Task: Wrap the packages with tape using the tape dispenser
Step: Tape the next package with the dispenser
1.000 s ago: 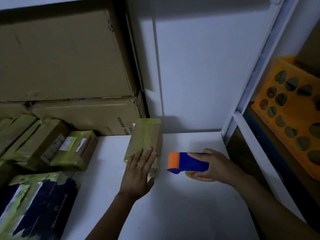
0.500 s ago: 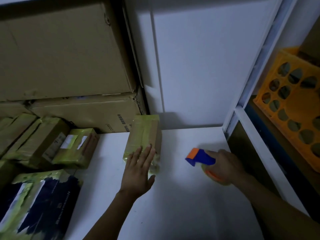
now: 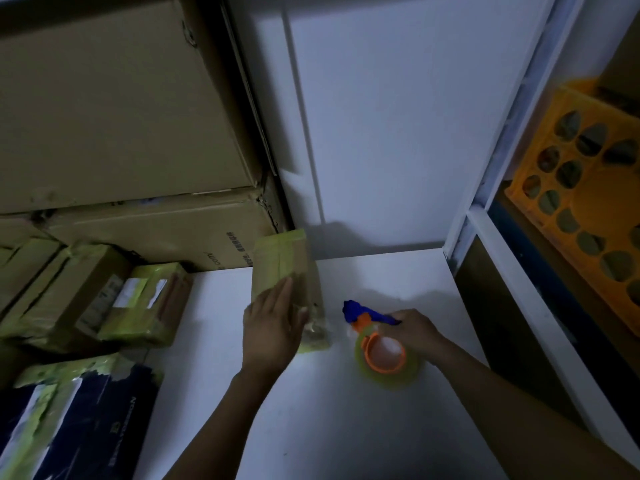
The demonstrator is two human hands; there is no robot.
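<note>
While left hand (image 3: 272, 332) presses one package (image 3: 280, 258), right hand (image 3: 414, 329) seemingly grips one dispenser (image 3: 362, 313).

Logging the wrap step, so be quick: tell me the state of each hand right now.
Left hand: open, fingers straight, pressing on the taped package.
Right hand: grip closed round the tape dispenser.

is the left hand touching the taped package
Touching. The head view shows the left hand lying flat on the package, fingers straight across its taped top.
</note>
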